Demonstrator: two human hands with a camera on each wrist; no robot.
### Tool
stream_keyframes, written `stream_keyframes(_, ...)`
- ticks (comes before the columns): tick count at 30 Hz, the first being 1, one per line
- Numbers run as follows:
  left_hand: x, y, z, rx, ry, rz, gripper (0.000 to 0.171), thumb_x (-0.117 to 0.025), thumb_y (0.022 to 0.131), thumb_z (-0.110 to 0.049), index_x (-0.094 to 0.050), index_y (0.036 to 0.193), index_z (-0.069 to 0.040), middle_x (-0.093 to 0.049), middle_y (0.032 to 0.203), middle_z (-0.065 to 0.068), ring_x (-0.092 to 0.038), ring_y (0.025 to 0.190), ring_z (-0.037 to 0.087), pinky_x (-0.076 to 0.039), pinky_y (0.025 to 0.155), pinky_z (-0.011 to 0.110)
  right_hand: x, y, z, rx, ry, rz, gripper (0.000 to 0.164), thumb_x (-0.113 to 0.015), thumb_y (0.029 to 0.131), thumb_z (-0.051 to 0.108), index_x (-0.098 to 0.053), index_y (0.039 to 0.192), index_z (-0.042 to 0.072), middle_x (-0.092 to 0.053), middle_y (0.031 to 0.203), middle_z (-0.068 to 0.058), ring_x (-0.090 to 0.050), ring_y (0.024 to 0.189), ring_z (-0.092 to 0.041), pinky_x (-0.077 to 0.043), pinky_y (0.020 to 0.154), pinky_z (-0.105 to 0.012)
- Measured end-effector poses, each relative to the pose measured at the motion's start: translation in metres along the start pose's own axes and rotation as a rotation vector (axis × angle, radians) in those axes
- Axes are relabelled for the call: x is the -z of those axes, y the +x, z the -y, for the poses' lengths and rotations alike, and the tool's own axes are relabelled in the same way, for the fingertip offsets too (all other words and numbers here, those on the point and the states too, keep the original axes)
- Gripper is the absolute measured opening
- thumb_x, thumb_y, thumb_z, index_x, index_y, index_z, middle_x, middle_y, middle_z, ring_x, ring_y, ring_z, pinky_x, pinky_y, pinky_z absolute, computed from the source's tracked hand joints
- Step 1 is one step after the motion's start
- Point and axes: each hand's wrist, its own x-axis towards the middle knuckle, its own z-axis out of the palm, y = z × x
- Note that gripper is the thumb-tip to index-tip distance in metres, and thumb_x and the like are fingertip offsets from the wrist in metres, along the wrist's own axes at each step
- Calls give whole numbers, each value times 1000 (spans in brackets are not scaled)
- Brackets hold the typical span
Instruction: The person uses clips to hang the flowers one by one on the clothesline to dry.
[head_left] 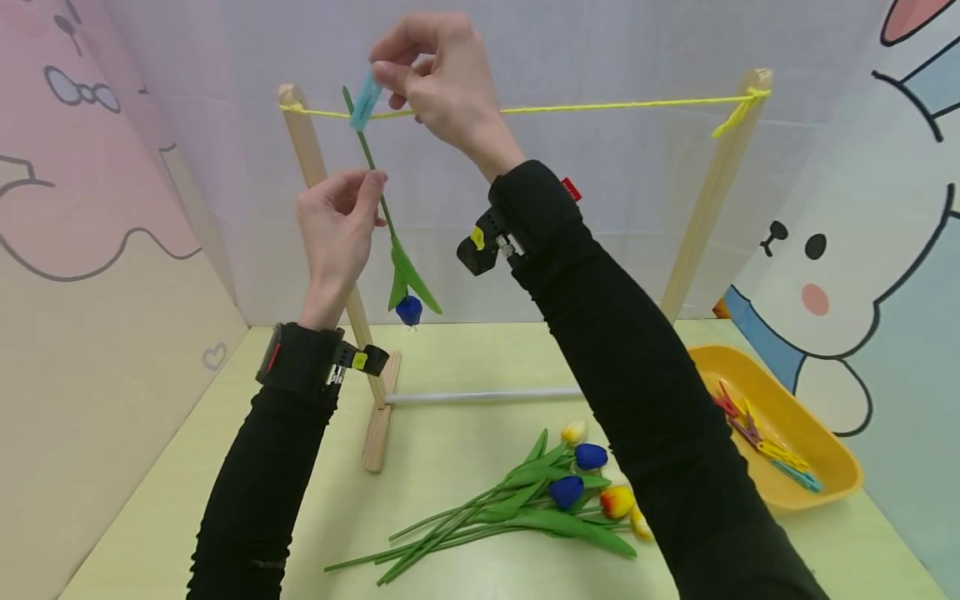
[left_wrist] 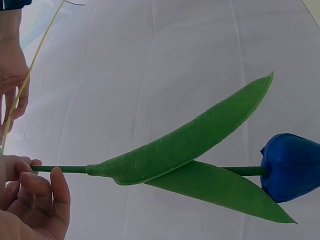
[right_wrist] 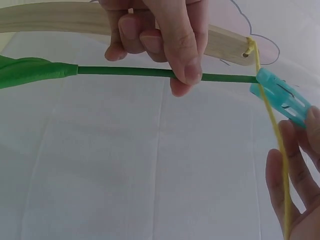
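An upside-down blue tulip (head_left: 408, 311) hangs by its green stem, its leaves pointing down. My left hand (head_left: 337, 221) pinches that stem between thumb and fingers, below the yellow string (head_left: 600, 107). Higher up, my right hand (head_left: 450, 83) holds a teal clothespin (head_left: 366, 102) by its handle end. In the right wrist view the tip of the clothespin (right_wrist: 285, 95) meets the stem where it crosses the string; whether it grips both firmly I cannot tell. The left wrist view shows the petals (left_wrist: 291, 167) and long leaves at close range.
Two wooden posts (head_left: 705, 200) carry the string, with a pale rod (head_left: 480, 395) between them low down. Several tulips (head_left: 517, 500) in blue, white and yellow-red lie on the table. At the right, a yellow basket (head_left: 832, 446) contains several coloured clothespins (head_left: 780, 454).
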Motion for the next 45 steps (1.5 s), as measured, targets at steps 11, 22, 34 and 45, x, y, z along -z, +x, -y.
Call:
stream_keyframes(11,0,0,-2,8,31,1,27,-64,100,-17,-74,111,5,-64,81,-23,-60,65,5,-53,67,16,-3,0,1,17,-37,-1,17,-66,97,10,-74,106,-2,-69,92,-7,-62,67,-12,-56,77,-22)
stream_keyframes(22,0,1,-1,-3,18,2,26,-64,100,-17,-74,110,5,-64,79,-22,-59,64,6,-53,66,16,-3,-3,-2,59,-132,18,23,-64,99,13,-73,115,-1,-73,111,-13,-59,81,-10,-49,77,-18)
stream_keyframes(34,0,-2,1,1,2,-12,27,-65,99,-18,-75,112,3,-64,78,-20,-54,55,2,-52,62,17,-1,-10,-1,86,-217,48,34,-62,101,17,-65,131,1,-73,120,-12,-56,87,-14,-43,78,-15)
stream_keyframes(45,-3,-21,11,-55,20,-47,39,-66,98,-14,-63,134,1,-57,65,-21,-54,49,-1,-48,57,13,7,-31,-2,206,-237,15,39,-67,98,18,-63,132,0,-68,131,-12,-64,114,-21,-44,98,-15)
